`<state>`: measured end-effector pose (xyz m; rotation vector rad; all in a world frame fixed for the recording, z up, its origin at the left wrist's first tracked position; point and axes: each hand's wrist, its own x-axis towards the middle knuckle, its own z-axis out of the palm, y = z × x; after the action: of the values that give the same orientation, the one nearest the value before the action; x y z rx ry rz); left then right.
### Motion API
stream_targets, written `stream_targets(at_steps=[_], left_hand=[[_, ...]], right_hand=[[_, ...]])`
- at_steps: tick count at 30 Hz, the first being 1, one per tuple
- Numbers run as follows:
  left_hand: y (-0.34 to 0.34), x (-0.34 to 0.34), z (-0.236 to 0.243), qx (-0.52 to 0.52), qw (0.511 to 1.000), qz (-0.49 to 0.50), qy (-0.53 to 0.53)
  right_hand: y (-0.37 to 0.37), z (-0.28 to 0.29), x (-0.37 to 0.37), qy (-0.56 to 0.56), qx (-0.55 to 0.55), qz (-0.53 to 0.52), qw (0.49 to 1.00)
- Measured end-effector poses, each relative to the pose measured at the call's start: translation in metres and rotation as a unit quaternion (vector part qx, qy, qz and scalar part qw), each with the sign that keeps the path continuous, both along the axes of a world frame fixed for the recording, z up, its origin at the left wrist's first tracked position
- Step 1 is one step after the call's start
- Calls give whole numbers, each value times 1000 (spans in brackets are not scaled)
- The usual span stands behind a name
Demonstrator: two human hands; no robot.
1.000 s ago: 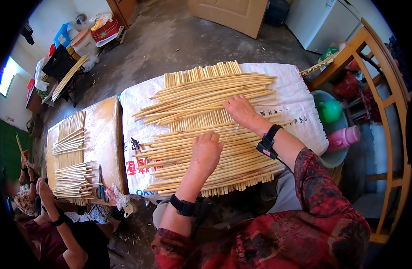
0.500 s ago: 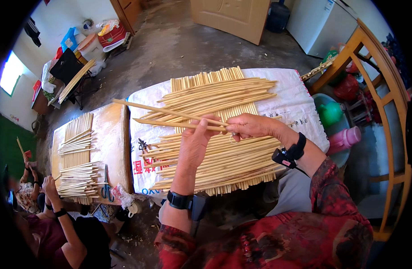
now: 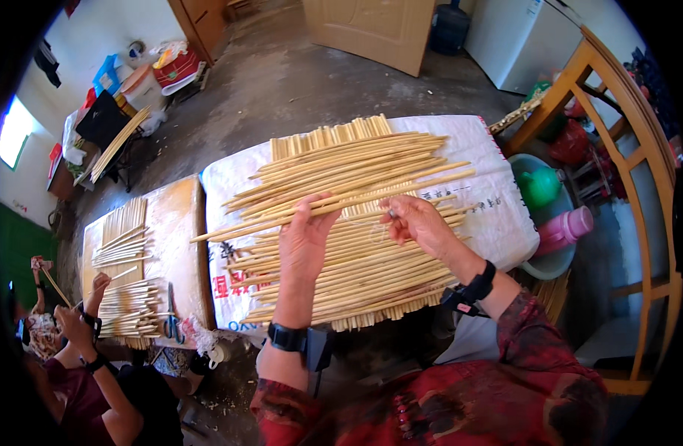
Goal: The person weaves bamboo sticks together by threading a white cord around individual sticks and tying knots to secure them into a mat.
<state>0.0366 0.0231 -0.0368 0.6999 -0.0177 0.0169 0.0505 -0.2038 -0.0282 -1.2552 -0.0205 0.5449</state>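
Observation:
Long pale-yellow sticks (image 3: 423,183) lie across my left hand (image 3: 306,241), which is closed round them near their middle; I cannot tell exactly how many it holds. Their free ends point to the upper right and lower left. To the right, apart from them, my right hand (image 3: 419,224) has its fingertips pinched together. A small greyish spot shows at those fingers, with a faint thin loop just below; what they hold is unclear. Beneath both hands, a nearer bundle of sticks (image 3: 356,276) and a farther bundle (image 3: 334,165) rest on a white sheet (image 3: 486,223) over a table.
Left of it stands another table (image 3: 179,215) with shorter sticks (image 3: 129,301) and scissors (image 3: 172,312). A co-worker's hands (image 3: 77,327) are at its left edge. On the right are a basin (image 3: 557,264), a pink flask (image 3: 571,225) and a wooden frame (image 3: 631,149).
The held sticks have swung, so their right ends now reach up and right, free of my right hand. That hand has drawn slightly away from them. The co-worker's hands have moved too.

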Motion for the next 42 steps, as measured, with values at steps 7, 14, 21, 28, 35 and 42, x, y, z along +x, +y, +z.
stream_targets(at_steps=[7,14,21,28,35,42], left_hand=[[0,-2,-6,12,999,-6,30],[-5,1,-12,21,998,-10,56],[-5,0,-14,16,998,-32,56],[-4,-1,-12,22,997,-15,66],[-6,-2,-13,17,998,-11,56],[-9,2,-20,46,998,-28,31]], right_hand=[[0,-7,8,-11,281,-141,949],[-17,-16,14,10,245,-153,957],[-22,-11,12,46,233,-148,960],[-24,-10,9,6,252,-110,961],[-26,-11,8,-2,268,-89,959],[-22,-26,10,30,305,-135,942]])
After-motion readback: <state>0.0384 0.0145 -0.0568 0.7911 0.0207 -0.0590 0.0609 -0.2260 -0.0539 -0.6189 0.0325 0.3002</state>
